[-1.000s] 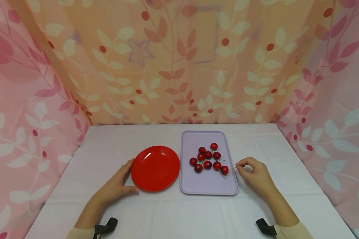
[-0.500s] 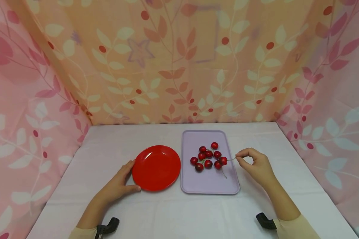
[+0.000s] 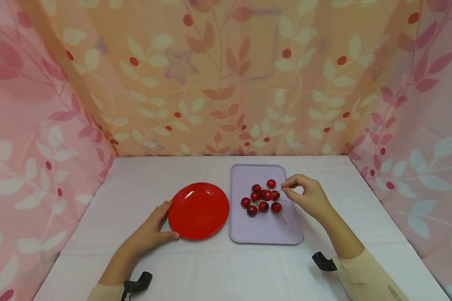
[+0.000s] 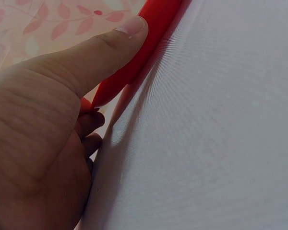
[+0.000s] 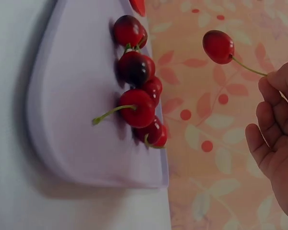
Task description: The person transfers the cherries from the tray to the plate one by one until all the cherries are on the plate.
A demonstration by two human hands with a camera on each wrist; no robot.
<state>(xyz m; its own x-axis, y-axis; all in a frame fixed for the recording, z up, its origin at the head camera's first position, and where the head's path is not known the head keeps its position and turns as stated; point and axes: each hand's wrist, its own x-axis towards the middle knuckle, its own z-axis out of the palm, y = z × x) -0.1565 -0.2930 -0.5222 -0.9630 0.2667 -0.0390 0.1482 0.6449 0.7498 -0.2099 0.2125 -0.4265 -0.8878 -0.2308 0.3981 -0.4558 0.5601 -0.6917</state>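
My right hand [image 3: 308,195] pinches the stem of a cherry [image 5: 218,47] between thumb and fingertips. That cherry hangs clear above the lilac tray [image 3: 263,232], overlapping other fruit in the head view. Several more cherries [image 5: 137,108], dark to bright red with green stems, lie clustered on the tray. Left of the tray sits a round red plate [image 3: 199,213] with nothing on it. My left hand [image 3: 150,230] holds the plate's near left edge; its thumb [image 4: 129,31] lies along the rim and the other fingers are round the side, partly hidden in the left wrist view.
A white cloth [image 3: 211,267] covers the table. Patterned curtains [image 3: 226,83] stand along the back and both sides. The plate's right rim is close beside the tray's left edge. A black wrist mount [image 3: 324,262] sits on each forearm.
My right hand has lifted the cherry by its stem and moved left and away from me, from the tray's right edge to over the cluster. My left hand stays at the plate.
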